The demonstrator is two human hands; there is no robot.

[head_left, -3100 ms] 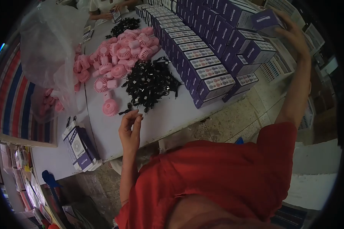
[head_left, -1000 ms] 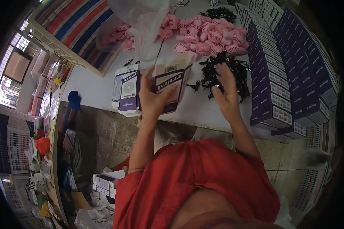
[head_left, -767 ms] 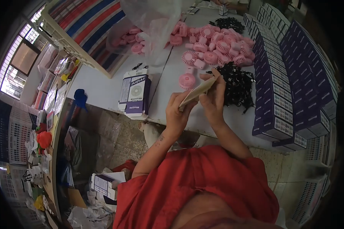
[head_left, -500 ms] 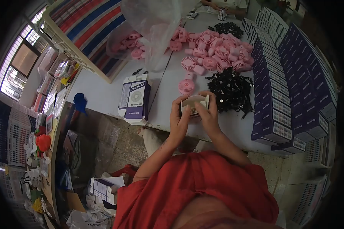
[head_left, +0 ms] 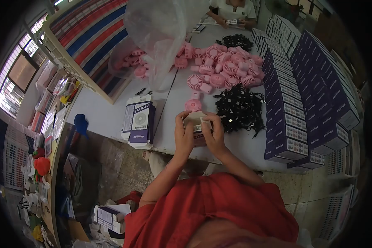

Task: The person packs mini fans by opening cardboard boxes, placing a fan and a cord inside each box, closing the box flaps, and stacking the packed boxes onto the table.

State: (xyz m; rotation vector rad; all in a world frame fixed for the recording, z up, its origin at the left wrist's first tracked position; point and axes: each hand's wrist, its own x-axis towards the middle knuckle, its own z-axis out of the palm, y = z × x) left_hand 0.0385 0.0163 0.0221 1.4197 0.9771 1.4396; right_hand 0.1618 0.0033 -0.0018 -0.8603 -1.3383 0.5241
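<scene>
A small cardboard box (head_left: 197, 118) is held at the table's front edge, its pale flap up and a barcode label showing. My left hand (head_left: 183, 137) is closed around its left side. On its right side, my right hand (head_left: 214, 133) grips with the thumb near the top opening. What is inside the box is hidden. Just beyond it lies a pink handheld fan (head_left: 193, 105). A tangle of black cables (head_left: 240, 109) rests to the right of my right hand. Flattened purple-and-white fan boxes (head_left: 139, 122) lie stacked to the left.
Many pink fans (head_left: 219, 68) are heaped mid-table beside a clear plastic bag (head_left: 159, 45). Rows of purple boxes (head_left: 284, 107) line the right side. A striped crate (head_left: 93, 41) stands at the back left. Across the table, a co-worker (head_left: 234, 12) holds a small box.
The view has shifted, so the table's contents sit lower and further left. The box in my hands has tilted, bringing its barcode into sight. More of the co-worker shows.
</scene>
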